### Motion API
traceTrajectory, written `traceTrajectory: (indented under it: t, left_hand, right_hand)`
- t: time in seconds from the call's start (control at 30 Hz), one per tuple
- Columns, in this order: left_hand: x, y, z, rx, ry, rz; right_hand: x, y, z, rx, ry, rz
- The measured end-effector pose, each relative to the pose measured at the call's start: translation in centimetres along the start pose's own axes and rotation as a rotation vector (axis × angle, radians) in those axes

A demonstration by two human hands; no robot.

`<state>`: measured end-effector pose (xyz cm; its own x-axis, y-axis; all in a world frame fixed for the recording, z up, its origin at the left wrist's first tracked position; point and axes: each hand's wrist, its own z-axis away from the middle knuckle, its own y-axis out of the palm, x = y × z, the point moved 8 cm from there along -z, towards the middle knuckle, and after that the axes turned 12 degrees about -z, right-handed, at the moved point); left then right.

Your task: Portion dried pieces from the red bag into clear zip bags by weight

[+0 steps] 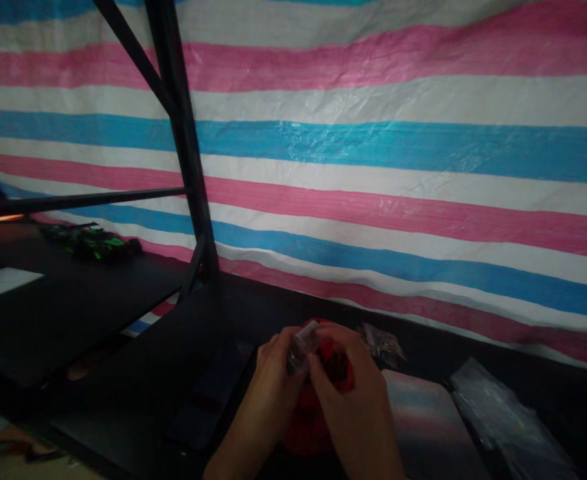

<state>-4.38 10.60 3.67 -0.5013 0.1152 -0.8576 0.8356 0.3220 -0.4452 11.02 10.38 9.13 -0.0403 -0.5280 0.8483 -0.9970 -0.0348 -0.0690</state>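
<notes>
Near the bottom middle, my left hand (276, 370) is closed around a small clear plastic piece (304, 341), perhaps a little bag or container; dim light hides its exact kind. Pressed up against the same piece are the fingers of my right hand (348, 373), its thumb and forefinger together near the lower edge. Just below both hands lies a red pouch-like thing (309, 423) with a dark opening, partly covered by the right hand. What it holds cannot be made out.
Behind the hands lies a small clear packet (382, 343). To the right are a pale, shiny flat panel (428, 423) and clear plastic bags (508, 413). A dark flat slab (213, 393) is at left. A black metal post (186, 153) rises beside a green-black model car (98, 243).
</notes>
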Motion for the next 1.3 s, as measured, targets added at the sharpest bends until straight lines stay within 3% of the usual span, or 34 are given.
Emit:
traceTrajectory:
  t: [0.3,0.43,0.5,0.63,0.83,1.0,1.07,1.2,1.3]
  left_hand:
    - [-1.6,0.4,0.3,0.077,-0.045,0.237]
    - [-1.8,0.4,0.3,0.077,-0.064,0.283]
    - [-1.6,-0.3,0.2,0.013,-0.085,0.271]
    - [-1.6,-1.9,0.3,-0.118,-0.099,0.24]
    - [-2.4,-1.3,0.8,-0.046,-0.065,0.244]
    - [-2.7,-1.4,1.1,-0.048,-0.068,0.37]
    - [-3.2,-1.2,1.2,-0.002,-0.055,0.457]
    - [-4.3,0.4,2.0,0.225,-0.069,0.613]
    - [-4.4,1.4,2.6,0.318,-0.104,0.7]
  right_hand:
    - [-0.1,0.3,0.1,0.055,-0.04,0.029]
    - [-0.1,-0.4,-0.1,-0.007,-0.042,0.063]
    - [-0.7,-0.9,-0.3,-0.04,-0.012,0.092]
    - [-3.4,-0.6,-0.2,0.056,0.135,0.088]
    - [-6.9,-0.9,0.8,0.077,0.247,0.172]
    - [-5.5,-2.8,-0.2,-0.003,0.24,0.046]
    - [-4.5,-3.2,-0.4,0.016,0.266,-0.062]
    - [-3.1,-3.4,-0.1,0.072,0.33,-0.211]
    - [-2.8,-2.5,0.4,0.183,0.387,-0.248]
